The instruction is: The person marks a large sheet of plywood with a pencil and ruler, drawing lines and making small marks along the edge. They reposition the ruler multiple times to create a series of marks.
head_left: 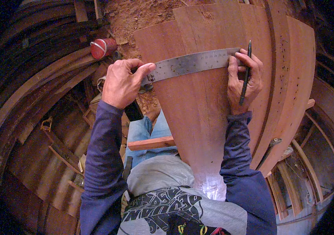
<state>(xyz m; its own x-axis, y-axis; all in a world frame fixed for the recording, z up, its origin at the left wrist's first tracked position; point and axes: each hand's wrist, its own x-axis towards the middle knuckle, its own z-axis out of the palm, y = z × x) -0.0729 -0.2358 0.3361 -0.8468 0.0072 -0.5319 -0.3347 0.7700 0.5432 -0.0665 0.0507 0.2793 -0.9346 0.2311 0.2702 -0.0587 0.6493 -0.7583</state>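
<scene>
A wide steel ruler (190, 64) lies across a reddish wooden board (198, 105), spanning from one hand to the other. Its left end is pinched by my left hand (124, 82), thumb on top, just past the board's left edge. At the other end my right hand (247, 76) grips the ruler between thumb and fingers. That same hand also holds a dark pen (246, 74), its shaft lying upright across the fingers. The fingertips under the ruler are hidden.
More planks (292, 78) lie along the board's right side. A hammer-like tool (270, 150) rests near their lower edge. A red bucket (103, 48) stands at the upper left beside stacked curved timber (49, 86). A handsaw (57, 145) is at the left. A wooden stick (151, 143) crosses my lap.
</scene>
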